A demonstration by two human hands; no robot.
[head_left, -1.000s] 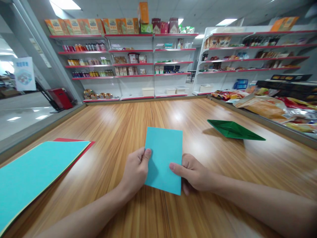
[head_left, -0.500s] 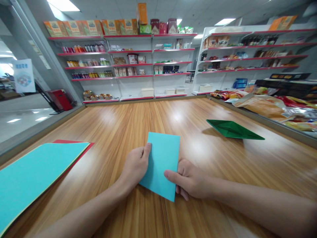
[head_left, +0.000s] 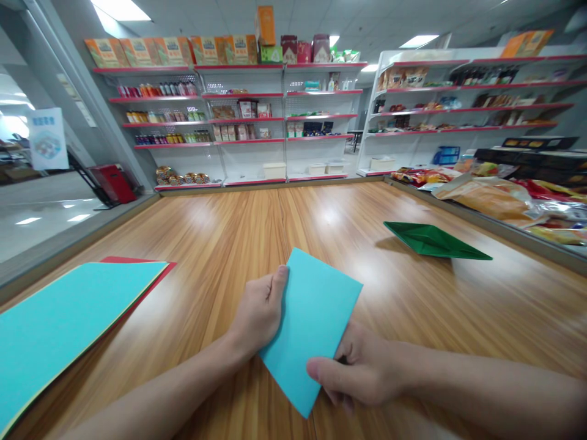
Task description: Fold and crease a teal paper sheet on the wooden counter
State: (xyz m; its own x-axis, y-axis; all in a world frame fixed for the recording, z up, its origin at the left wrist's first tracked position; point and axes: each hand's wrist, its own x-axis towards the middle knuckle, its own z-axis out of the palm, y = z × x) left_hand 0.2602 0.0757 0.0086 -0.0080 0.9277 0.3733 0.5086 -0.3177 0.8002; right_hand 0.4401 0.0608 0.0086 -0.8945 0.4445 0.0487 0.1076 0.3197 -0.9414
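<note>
Since the earlier frames the folded turquoise paper rectangle has turned clockwise, so I now see it lying as a slanted diamond instead of upright, its lowest corner pointing toward me. My left hand rests along its left edge, thumb lying up the side, fingers curled in a loose grip that looks closed on that edge. My right hand has dropped to the lower right edge, thumb on top and fingers tucked beneath, pinching the sheet. It sits low over the glossy wood-grain surface, near its front; whether it touches the wood I cannot tell. I judge this as the turning step between folds: the sheet is being swung round to bring a fresh edge or corner in front. Whatever fold comes next would call for laying it flat and lining up corners before creasing. To the left lies a flat stack of large paper sheets, turquoise on top with red beneath. Well apart to the right sits a folded dark green paper boat shape. Beyond the right rim, a long display bin holds loose snack packets. At the back stand white shelves with red edges carrying boxes and bottles, plus pale tubs whose contents I cannot see.
</note>
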